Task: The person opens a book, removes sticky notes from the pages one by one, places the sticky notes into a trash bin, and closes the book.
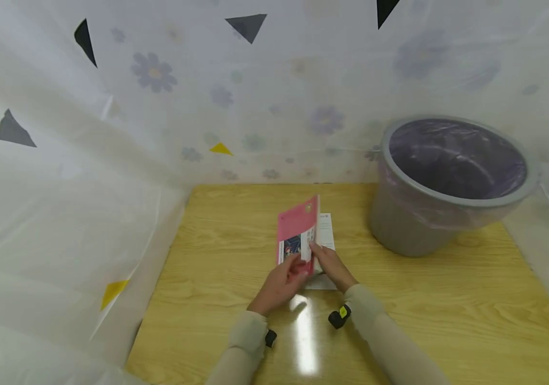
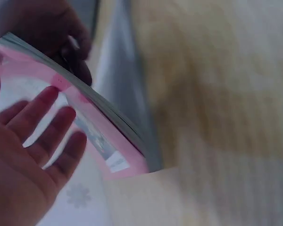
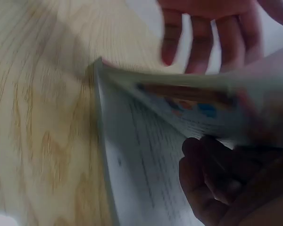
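Observation:
A pink-covered book (image 1: 298, 219) stands tilted up over the wooden table, with a picture and white label on its cover. My right hand (image 1: 333, 266) grips its right edge; in the right wrist view the curled fingers (image 3: 203, 165) hold the raised pages. My left hand (image 1: 276, 286) is at the cover's lower part. Its fingers (image 2: 56, 120) are spread and nearly straight in the left wrist view, close to the pink cover; contact is unclear. Beneath the raised part lies a white printed page (image 3: 141, 165); whether it belongs to the same book, I cannot tell.
A grey bin (image 1: 409, 224) with a thin purplish liner stands at the table's back right. White flower-patterned sheeting (image 1: 274, 96) hangs behind the wooden table (image 1: 211, 256) and along its left side. Dark wrist devices (image 1: 338, 318) sit at both sleeves.

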Action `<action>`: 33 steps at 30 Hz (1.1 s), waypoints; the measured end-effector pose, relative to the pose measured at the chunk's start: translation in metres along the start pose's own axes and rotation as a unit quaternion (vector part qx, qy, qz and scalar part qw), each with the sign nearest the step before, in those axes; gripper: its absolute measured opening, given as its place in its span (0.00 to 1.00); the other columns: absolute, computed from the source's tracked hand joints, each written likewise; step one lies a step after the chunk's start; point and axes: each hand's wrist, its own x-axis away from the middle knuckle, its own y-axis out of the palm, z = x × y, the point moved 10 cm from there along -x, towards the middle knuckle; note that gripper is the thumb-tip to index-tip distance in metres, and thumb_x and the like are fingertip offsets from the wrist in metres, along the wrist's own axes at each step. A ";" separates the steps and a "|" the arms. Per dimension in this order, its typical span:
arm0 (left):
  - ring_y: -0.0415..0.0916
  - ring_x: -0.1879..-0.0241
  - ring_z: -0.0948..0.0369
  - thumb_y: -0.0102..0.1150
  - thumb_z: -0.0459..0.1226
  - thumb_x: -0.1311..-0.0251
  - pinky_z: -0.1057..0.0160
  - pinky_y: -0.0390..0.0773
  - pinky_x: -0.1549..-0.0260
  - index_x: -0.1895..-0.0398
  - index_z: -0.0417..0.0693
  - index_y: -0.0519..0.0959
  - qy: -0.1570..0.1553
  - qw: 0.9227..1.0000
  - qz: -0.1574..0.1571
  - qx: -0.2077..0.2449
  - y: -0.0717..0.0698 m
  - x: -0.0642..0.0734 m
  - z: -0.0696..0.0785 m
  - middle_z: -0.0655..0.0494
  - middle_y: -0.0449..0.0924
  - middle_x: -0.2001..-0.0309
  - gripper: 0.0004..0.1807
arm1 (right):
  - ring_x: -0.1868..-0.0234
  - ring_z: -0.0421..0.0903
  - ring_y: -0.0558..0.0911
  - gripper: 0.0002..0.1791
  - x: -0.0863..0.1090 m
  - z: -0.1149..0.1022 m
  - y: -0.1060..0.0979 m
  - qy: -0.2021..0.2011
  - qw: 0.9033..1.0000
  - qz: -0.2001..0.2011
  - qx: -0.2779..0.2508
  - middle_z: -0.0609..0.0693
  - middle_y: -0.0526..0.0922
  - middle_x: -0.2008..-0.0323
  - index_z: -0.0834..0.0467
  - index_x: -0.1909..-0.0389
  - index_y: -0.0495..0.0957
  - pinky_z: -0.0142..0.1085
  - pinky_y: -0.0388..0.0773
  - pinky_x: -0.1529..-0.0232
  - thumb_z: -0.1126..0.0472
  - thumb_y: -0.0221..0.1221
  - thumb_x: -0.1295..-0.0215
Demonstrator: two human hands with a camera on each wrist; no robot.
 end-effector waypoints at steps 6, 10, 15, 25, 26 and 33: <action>0.63 0.29 0.45 0.51 0.51 0.34 0.40 0.69 0.36 0.30 0.48 0.69 -0.044 0.956 -0.075 -0.280 0.023 0.011 -0.029 0.50 0.66 0.27 0.32 | 0.48 0.50 0.82 0.26 -0.002 0.033 -0.016 0.030 0.995 0.047 0.084 0.61 0.82 0.44 0.62 0.35 0.72 0.44 0.77 0.43 0.51 0.52 0.27; 0.59 0.26 0.47 0.54 0.49 0.37 0.41 0.68 0.35 0.27 0.50 0.65 -0.059 0.942 -0.099 -0.315 0.028 0.009 -0.037 0.52 0.61 0.24 0.35 | 0.41 0.58 0.78 0.29 -0.004 0.045 -0.033 0.034 0.984 0.101 0.143 0.61 0.79 0.39 0.55 0.30 0.69 0.55 0.72 0.37 0.51 0.55 0.30; 0.61 0.27 0.48 0.53 0.46 0.35 0.44 0.72 0.37 0.28 0.52 0.67 -0.058 0.938 -0.109 -0.325 0.031 0.002 -0.035 0.54 0.62 0.24 0.32 | 0.35 0.61 0.75 0.33 -0.006 0.051 -0.046 0.037 0.980 0.126 0.148 0.60 0.76 0.35 0.52 0.28 0.67 0.57 0.68 0.33 0.50 0.60 0.33; 0.62 0.28 0.49 0.56 0.44 0.35 0.46 0.76 0.41 0.29 0.51 0.68 -0.081 0.920 -0.097 -0.370 0.027 0.005 -0.037 0.55 0.62 0.25 0.31 | 0.44 0.55 0.80 0.38 -0.010 0.050 -0.042 0.032 0.979 0.138 0.145 0.61 0.81 0.40 0.54 0.27 0.65 0.51 0.74 0.38 0.49 0.64 0.37; 0.62 0.29 0.49 0.56 0.43 0.36 0.46 0.77 0.42 0.29 0.50 0.69 -0.074 0.919 -0.092 -0.376 0.026 0.004 -0.034 0.54 0.63 0.25 0.30 | 0.43 0.55 0.79 0.38 -0.010 0.049 -0.044 0.030 0.977 0.144 0.153 0.61 0.80 0.40 0.54 0.27 0.65 0.52 0.73 0.36 0.48 0.64 0.37; 0.61 0.29 0.51 0.54 0.46 0.36 0.44 0.77 0.47 0.29 0.52 0.68 -0.063 0.923 -0.074 -0.373 0.028 0.003 -0.031 0.55 0.62 0.25 0.31 | 0.61 0.50 0.79 0.35 -0.006 0.046 -0.052 0.016 0.974 0.156 0.162 0.58 0.83 0.59 0.57 0.29 0.67 0.43 0.77 0.52 0.50 0.61 0.34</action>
